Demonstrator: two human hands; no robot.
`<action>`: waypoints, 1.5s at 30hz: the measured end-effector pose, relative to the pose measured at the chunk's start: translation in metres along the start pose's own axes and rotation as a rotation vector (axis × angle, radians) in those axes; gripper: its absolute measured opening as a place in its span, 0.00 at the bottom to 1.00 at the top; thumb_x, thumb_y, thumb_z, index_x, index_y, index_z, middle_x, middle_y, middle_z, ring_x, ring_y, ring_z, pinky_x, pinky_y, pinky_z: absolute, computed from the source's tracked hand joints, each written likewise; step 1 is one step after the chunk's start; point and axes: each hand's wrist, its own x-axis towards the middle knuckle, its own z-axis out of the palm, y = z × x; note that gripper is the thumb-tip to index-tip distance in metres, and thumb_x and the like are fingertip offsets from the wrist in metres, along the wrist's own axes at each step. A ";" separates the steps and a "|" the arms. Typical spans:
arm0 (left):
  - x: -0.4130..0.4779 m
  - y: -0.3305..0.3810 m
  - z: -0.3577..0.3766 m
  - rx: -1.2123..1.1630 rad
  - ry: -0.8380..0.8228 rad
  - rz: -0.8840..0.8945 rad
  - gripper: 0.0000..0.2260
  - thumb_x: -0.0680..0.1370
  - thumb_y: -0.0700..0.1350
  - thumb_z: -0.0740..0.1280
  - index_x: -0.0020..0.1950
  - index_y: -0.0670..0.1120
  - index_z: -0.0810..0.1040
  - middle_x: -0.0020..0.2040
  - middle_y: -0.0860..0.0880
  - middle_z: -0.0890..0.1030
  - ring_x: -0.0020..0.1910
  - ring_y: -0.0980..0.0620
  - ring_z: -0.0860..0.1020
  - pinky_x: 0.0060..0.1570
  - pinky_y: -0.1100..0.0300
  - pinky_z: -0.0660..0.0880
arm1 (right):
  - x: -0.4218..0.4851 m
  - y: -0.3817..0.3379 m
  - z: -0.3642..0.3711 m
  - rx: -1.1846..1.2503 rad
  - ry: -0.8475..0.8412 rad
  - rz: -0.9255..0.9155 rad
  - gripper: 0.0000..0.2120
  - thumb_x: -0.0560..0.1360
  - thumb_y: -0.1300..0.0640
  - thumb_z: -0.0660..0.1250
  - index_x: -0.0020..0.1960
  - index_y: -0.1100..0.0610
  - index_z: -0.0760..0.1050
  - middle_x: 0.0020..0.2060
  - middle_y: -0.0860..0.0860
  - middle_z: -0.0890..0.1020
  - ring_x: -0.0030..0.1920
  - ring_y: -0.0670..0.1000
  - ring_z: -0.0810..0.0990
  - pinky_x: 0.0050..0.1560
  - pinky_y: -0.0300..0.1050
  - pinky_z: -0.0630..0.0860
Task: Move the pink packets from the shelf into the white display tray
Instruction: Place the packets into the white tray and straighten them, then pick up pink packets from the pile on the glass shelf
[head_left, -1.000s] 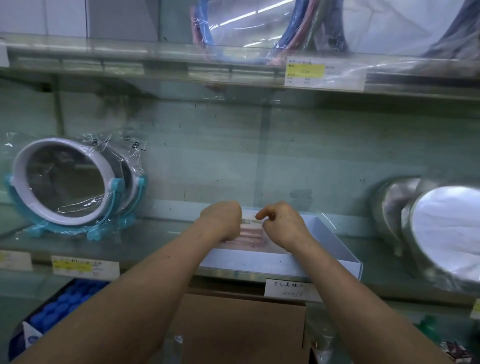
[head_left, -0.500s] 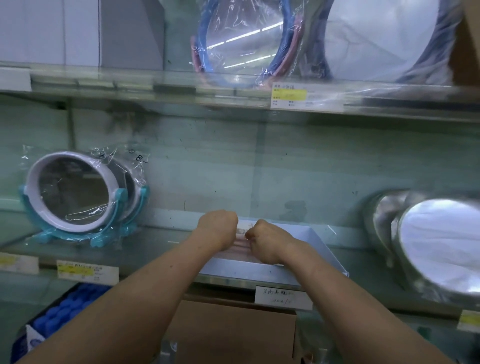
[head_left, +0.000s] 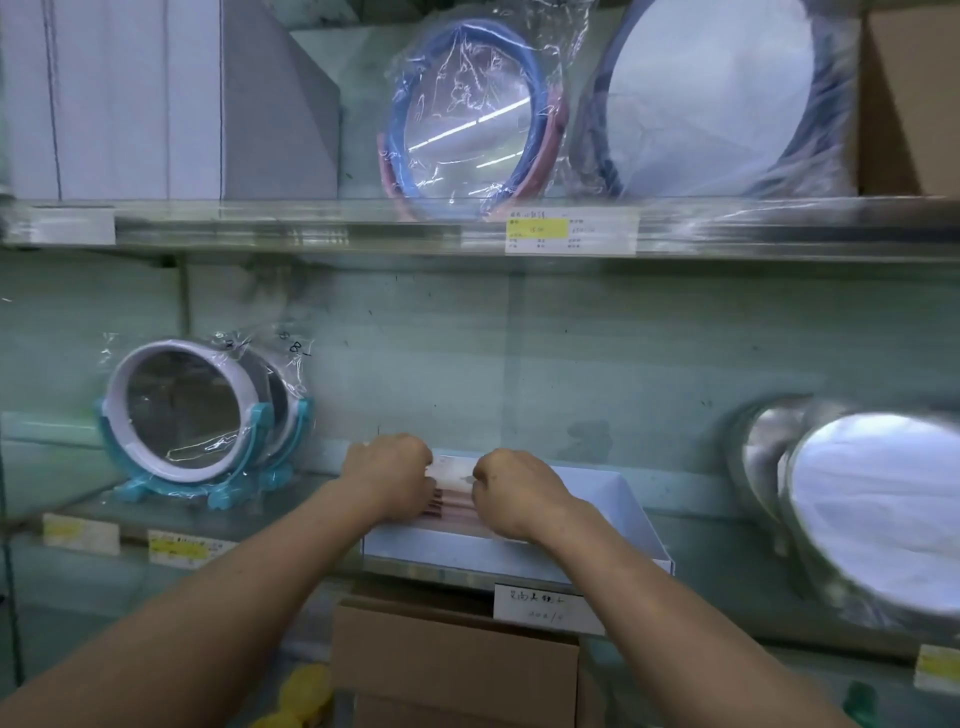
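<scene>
Pink packets (head_left: 453, 503) held inside white display tray (head_left: 631, 506) on shelf (head_left: 722, 551).
Left hand (head_left: 387, 475) and right hand (head_left: 514, 491), each grip curled, pinch the packets from either side.

Arms stretched forward, left hand (head_left: 387, 475) and right hand (head_left: 519, 491) curl knuckles-up around the pink packets (head_left: 453, 503).

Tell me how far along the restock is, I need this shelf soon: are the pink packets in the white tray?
Done: pink packets lie in the white display tray, at its left. In hand: left hand and right hand both grip them, seemingly settling them. Left: the tray's right side is bare; no more packets show on the shelf.
</scene>
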 end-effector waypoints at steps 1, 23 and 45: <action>-0.004 -0.005 -0.003 0.006 0.007 -0.015 0.16 0.78 0.50 0.61 0.63 0.50 0.77 0.64 0.47 0.76 0.62 0.45 0.74 0.60 0.53 0.70 | -0.001 -0.006 0.000 0.014 0.006 -0.018 0.15 0.76 0.62 0.57 0.32 0.56 0.59 0.34 0.53 0.68 0.42 0.57 0.67 0.32 0.43 0.61; -0.136 -0.222 -0.031 0.144 -0.170 -0.377 0.22 0.77 0.48 0.62 0.72 0.50 0.65 0.69 0.45 0.67 0.68 0.43 0.69 0.66 0.45 0.63 | -0.014 -0.244 0.068 0.008 -0.042 -0.389 0.09 0.76 0.59 0.60 0.53 0.59 0.75 0.57 0.60 0.78 0.56 0.60 0.76 0.42 0.43 0.65; -0.214 -0.475 -0.034 0.208 -0.137 -0.476 0.23 0.76 0.47 0.63 0.70 0.50 0.64 0.68 0.45 0.66 0.66 0.44 0.70 0.62 0.49 0.66 | 0.000 -0.516 0.141 -0.014 -0.157 -0.397 0.15 0.76 0.62 0.61 0.33 0.57 0.60 0.32 0.51 0.68 0.40 0.56 0.70 0.27 0.41 0.58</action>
